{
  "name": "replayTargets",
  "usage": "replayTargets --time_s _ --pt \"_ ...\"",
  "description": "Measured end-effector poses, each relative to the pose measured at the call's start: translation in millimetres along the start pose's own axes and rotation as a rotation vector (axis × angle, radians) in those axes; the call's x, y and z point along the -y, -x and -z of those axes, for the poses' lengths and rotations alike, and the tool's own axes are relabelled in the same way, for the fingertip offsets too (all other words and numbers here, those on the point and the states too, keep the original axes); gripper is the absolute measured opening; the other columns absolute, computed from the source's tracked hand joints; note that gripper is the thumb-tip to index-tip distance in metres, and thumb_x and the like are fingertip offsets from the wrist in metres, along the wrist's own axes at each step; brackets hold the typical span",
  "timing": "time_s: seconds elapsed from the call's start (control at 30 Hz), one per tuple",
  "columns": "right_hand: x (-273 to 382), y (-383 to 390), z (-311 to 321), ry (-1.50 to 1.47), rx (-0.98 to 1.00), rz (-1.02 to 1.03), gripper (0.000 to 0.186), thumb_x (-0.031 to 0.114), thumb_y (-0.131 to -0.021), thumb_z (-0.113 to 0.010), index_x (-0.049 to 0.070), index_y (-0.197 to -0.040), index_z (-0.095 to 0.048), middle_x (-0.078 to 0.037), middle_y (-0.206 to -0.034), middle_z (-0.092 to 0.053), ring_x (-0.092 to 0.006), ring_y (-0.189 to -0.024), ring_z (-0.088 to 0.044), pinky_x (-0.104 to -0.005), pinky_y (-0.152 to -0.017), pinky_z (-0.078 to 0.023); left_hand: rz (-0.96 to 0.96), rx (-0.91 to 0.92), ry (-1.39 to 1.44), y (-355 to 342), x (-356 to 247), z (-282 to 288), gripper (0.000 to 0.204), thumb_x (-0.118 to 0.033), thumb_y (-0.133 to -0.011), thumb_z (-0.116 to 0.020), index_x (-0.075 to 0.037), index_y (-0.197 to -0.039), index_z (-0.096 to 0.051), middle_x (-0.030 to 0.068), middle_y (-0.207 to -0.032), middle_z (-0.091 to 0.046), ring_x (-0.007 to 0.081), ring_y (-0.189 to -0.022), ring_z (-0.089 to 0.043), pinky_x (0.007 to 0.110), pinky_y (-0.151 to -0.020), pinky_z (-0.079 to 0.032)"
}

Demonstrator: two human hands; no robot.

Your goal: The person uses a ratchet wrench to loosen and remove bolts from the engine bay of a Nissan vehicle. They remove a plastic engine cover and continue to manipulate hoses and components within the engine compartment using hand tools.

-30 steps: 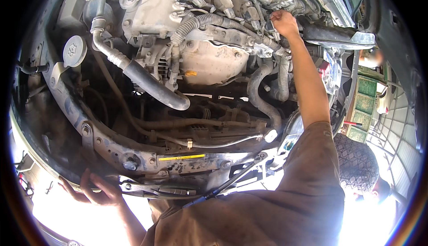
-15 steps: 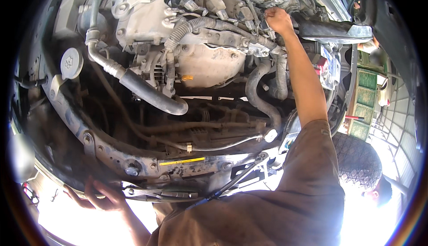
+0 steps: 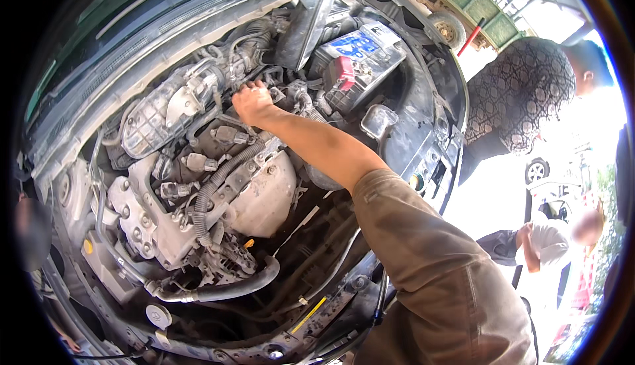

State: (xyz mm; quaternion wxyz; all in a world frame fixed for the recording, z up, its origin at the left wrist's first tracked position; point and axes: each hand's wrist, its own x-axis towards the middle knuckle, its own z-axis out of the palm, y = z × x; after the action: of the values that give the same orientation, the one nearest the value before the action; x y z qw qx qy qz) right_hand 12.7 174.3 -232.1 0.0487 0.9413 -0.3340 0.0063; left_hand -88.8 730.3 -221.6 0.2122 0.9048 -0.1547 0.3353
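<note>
My right arm, in a brown sleeve, reaches from the lower right across an open engine bay. My right hand is closed, its fingers curled down among hoses and connectors at the far end of the engine; what they grip, if anything, is hidden. Beside it lie the dusty intake manifold and several ignition coils. A ribbed conduit curves along the engine, near a pale metal heat shield. My left hand is out of view.
A battery with a red terminal cover stands right of the hand. A metal panel juts over the bay. A black hose crosses near the front. One person in patterned clothing and another in white are at the right.
The view has turned and shifted, bringing the battery and bystanders into fuller sight. My right hand stays closed at the engine's far end; my left hand has left the picture.
</note>
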Motion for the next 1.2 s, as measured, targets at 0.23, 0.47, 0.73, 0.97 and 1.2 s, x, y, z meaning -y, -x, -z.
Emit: replayTargets --time_s 0.23,0.47,0.73,0.97,1.2 --pt "-0.8 6.3 -2.5 -0.122 -0.044 -0.153 0.041 0.034 -0.082 -0.069 0.005 -0.110 -0.069 -0.016 -0.121 -0.061 -0.0323 -0.121 -0.052 -0.0433 -0.102 -0.038 0.004 0.018 0.020 -4.5 1.9 -6.4 0.024 -0.018 -0.095 -0.056 0.004 -0.092 -0.062 0.0269 -0.143 -0.038 0.0452 -0.133 -0.036 0.062 -0.106 -0.030" --pt "5.2 -2.9 -18.3 0.031 -0.132 -0.095 0.027 0.020 -0.090 -0.052 0.012 -0.103 -0.074 -0.010 -0.112 -0.066 -0.0280 -0.116 -0.055 -0.0444 -0.098 -0.038 -0.005 0.016 0.015 -5.3 5.4 -7.2 0.024 -0.019 -0.095 -0.057 0.004 -0.091 -0.062 0.0274 -0.143 -0.037 0.0454 -0.133 -0.036 0.061 -0.105 -0.031" --pt "1.9 -6.9 -16.8 0.063 -0.181 0.088 0.020 0.019 -0.086 -0.054 0.014 -0.093 -0.073 -0.010 -0.099 -0.070 -0.0267 -0.101 -0.065 -0.0430 -0.094 -0.042 -0.014 0.022 0.005 -6.1 9.0 -2.6 0.025 -0.020 -0.095 -0.057 0.004 -0.091 -0.062 0.0281 -0.143 -0.037 0.0457 -0.132 -0.036 0.061 -0.104 -0.033" --pt "-11.3 -7.1 -14.6 -0.139 -0.063 0.211 0.020 0.015 -0.079 -0.064 0.015 -0.099 -0.069 -0.011 -0.104 -0.068 -0.0265 -0.110 -0.061 -0.0411 -0.104 -0.041 -0.014 0.019 0.000 -7.1 14.4 2.7 0.025 -0.020 -0.094 -0.057 0.005 -0.091 -0.062 0.0287 -0.143 -0.036 0.0459 -0.132 -0.036 0.061 -0.103 -0.033" --pt "-13.0 2.1 5.1 -0.037 -0.154 0.028 0.031 0.038 -0.084 -0.066 0.011 -0.098 -0.072 -0.011 -0.109 -0.066 -0.0269 -0.110 -0.058 -0.0400 -0.096 -0.039 0.000 0.008 -0.030 -5.5 17.7 9.1 0.026 -0.021 -0.094 -0.057 0.005 -0.090 -0.061 0.0292 -0.142 -0.036 0.0461 -0.131 -0.036 0.061 -0.103 -0.034"
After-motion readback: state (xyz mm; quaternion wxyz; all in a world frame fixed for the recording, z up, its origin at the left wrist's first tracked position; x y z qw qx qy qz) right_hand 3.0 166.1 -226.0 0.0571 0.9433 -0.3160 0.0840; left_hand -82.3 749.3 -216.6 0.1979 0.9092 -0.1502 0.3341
